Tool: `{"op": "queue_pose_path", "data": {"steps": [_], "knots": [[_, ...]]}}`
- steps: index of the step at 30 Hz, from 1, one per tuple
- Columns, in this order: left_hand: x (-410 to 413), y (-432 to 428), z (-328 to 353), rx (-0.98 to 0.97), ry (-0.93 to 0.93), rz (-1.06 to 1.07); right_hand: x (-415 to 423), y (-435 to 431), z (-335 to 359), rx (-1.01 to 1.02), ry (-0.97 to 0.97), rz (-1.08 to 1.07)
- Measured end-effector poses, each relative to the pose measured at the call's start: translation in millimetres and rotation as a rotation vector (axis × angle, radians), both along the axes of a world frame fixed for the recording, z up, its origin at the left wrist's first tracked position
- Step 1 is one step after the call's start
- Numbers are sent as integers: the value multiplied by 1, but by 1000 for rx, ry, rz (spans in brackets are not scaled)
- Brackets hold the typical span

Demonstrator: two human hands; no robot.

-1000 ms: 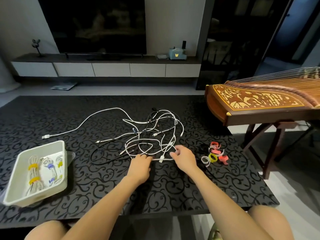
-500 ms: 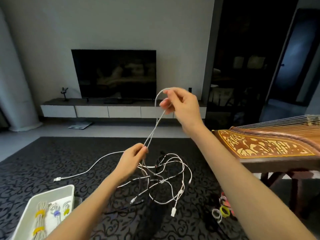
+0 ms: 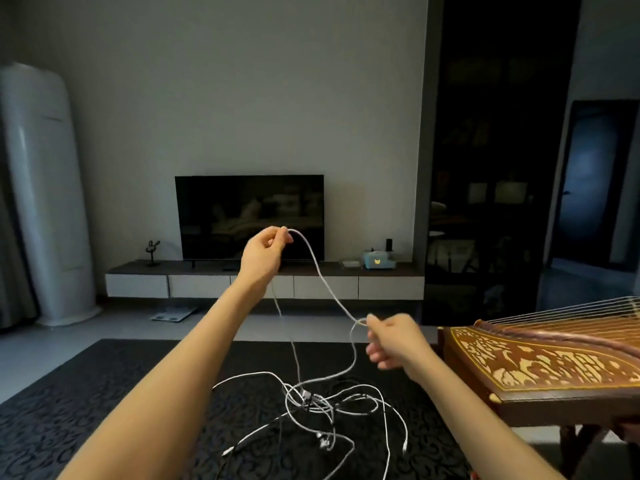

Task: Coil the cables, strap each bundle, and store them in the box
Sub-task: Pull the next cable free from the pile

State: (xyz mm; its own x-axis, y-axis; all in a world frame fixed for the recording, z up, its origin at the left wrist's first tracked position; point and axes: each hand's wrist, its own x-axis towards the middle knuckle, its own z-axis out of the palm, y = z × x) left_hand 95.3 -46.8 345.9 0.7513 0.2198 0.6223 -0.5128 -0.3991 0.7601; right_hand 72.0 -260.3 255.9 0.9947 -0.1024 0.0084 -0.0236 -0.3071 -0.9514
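My left hand (image 3: 265, 249) is raised high in front of the TV and pinches a white cable (image 3: 320, 271) at its top bend. From there the cable slopes down to my right hand (image 3: 393, 341), which pinches it lower and to the right, slightly blurred. Below both hands the cable drops into a tangle of white and dark cables (image 3: 311, 403) lying on the black patterned table (image 3: 86, 410). The storage box and the straps are out of view.
A wooden zither (image 3: 540, 365) on a stand sits close at the right, next to my right hand. Beyond the table are a TV (image 3: 249, 216) on a low cabinet (image 3: 263, 284), a white tower unit (image 3: 45, 188) at left and a dark shelf at right.
The view has tilted up, hiding the box and straps. My left hand rose from low by the tangle to the top of the cable; my right hand dropped from high to lower right.
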Motion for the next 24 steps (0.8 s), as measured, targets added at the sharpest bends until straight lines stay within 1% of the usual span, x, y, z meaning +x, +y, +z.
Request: {"op": "queue_pose_path", "data": {"steps": [1,2,3,4,5,6,7,8,9,11,12,13,15,16,18,21,24], "knots": [[-4,-4,11,43,-38,-19,-1,0,-8,-86,45,8],[-9,-7,21,126,-83,-26,-3,1,-8,-195,16,-25],[-14,-12,27,266,-124,-11,-7,0,-4,-305,-70,-100],[-19,-17,31,441,-180,20,-12,2,5,-373,-215,-187],[-22,-21,31,615,-257,58,-18,4,17,-371,-362,-225],[-26,-26,27,758,-345,74,-25,9,32,-302,-470,-192],[-31,-31,22,860,-416,62,-29,15,45,-236,-506,-110],[-34,-34,17,916,-450,27,-32,19,58,-212,-513,-40],[-37,-35,12,939,-467,-2,-33,23,63,-281,-518,-4],[-41,-35,8,931,-459,0,-33,27,73,-558,-561,-15],[-42,-34,8,917,-443,12,-35,27,76,-658,-597,0],[-43,-33,6,894,-417,14,-40,29,78,-643,-613,60],[-47,-29,0,819,-326,-12,-48,33,81,-447,-582,226],[-50,-27,-5,764,-272,-30,-52,35,81,-370,-562,253],[-54,-22,-26,636,-178,-81,-56,35,83,-245,-613,230],[-48,-17,-77,407,-25,-103,-63,36,98,-29,-759,208],[-38,-21,-144,98,269,-185,-70,34,121,316,-831,190]]}}
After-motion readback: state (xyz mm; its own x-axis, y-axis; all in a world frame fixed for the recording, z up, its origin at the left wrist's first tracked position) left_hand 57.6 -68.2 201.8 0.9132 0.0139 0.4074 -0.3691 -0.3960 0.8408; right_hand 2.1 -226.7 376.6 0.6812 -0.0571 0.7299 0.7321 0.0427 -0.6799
